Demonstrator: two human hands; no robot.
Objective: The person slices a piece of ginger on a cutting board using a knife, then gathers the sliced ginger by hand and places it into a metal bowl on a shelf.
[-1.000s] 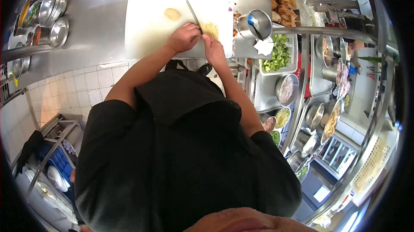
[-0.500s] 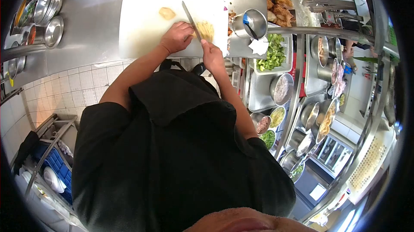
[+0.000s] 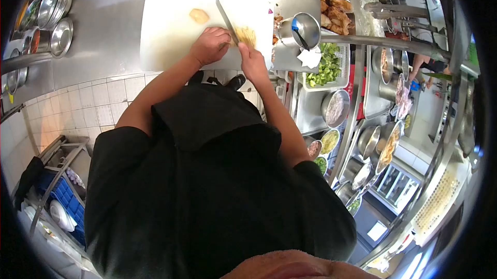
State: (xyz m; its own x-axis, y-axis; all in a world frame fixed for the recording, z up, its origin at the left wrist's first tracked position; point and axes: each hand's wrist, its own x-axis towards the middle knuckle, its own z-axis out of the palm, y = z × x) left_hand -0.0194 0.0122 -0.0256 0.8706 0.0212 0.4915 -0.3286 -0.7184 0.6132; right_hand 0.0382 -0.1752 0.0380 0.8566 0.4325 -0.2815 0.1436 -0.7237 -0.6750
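Observation:
A white cutting board (image 3: 171,35) lies on the steel counter. My right hand (image 3: 253,65) is closed around the handle of a long kitchen knife (image 3: 225,18), its blade slanting up and left across the board. Just left of the blade, my left hand (image 3: 209,46) rests on the board with fingers curled. What lies under those fingers is mostly hidden. Against the blade's right side is a pile of thin pale-yellow strips (image 3: 246,36). A peeled, pale-yellow piece that looks like potato (image 3: 199,16) sits above my left hand, touched by neither hand.
Right of the board stand a steel pot (image 3: 305,29) with a blue-and-black utensil and a basket of chopped greens (image 3: 327,66). Bowls of ingredients (image 3: 335,108) line the right side behind a metal rail (image 3: 383,39). Steel bowls (image 3: 62,35) sit far left. Another person's arm (image 3: 415,66) shows far right.
The whole view has shifted slightly. The knife and both hands stay in nearly the same place on the board, the blade still between my left hand and the strips.

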